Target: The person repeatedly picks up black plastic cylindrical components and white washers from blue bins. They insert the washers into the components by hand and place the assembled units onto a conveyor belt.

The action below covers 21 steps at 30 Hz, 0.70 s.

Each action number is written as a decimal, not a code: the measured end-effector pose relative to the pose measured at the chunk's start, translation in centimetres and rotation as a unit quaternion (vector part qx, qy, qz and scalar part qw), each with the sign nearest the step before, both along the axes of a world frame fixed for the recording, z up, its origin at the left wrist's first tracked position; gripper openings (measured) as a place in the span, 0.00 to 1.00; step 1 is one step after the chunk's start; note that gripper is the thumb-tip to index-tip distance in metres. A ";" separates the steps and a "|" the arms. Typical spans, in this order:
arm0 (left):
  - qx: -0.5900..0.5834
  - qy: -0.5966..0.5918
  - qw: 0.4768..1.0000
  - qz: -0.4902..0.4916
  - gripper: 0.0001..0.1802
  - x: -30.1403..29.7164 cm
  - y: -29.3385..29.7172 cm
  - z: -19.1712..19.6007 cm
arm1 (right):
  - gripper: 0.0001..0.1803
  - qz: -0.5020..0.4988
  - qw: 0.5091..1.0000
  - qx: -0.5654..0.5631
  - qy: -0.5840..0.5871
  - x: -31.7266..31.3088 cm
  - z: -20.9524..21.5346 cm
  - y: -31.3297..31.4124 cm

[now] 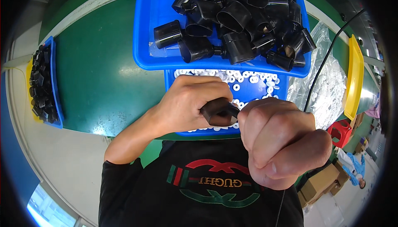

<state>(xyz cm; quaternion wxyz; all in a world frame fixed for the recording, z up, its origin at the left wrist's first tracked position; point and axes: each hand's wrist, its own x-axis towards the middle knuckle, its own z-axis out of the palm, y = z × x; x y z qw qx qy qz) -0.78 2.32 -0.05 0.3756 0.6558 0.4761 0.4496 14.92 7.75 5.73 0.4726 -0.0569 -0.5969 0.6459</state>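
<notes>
My left hand [188,102] is wrapped round a hollow black plastic part [219,111], its wide open mouth turned toward me. My right hand [282,137] is closed in a fist just to the right of it, nearer the camera. A dark narrow piece reaches from the black part into the right fist; whatever the fist grips is mostly hidden by its fingers. Below both hands lies a blue tray [172,77] of small white rings [236,87], partly covered by my hands.
A larger blue bin [143,57] heaped with black plastic parts [234,17] stands beyond my hands. At right are a clear plastic bag [327,77] with white pieces, a black cable [323,63] and a yellow tray [354,77]. Another blue bin [56,81] is far left.
</notes>
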 end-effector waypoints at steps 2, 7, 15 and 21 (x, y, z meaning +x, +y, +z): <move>0.001 -0.004 1.000 0.005 0.14 0.1 0.0 0.1 | 0.11 -0.006 1.000 -0.007 -0.008 0.0 0.1 -0.1; 0.004 -0.001 1.000 0.007 0.17 0.0 -0.3 -0.3 | 0.10 -0.013 0.998 -0.057 -0.016 -0.1 -0.1 -0.6; -0.004 0.072 0.997 0.021 0.17 -0.5 -0.4 0.2 | 0.11 -0.005 0.994 -0.085 0.062 -0.7 -2.3 -0.9; 0.032 0.030 0.998 0.050 0.11 -0.8 0.0 2.0 | 0.13 -0.052 0.982 -0.081 0.159 1.9 2.7 -0.5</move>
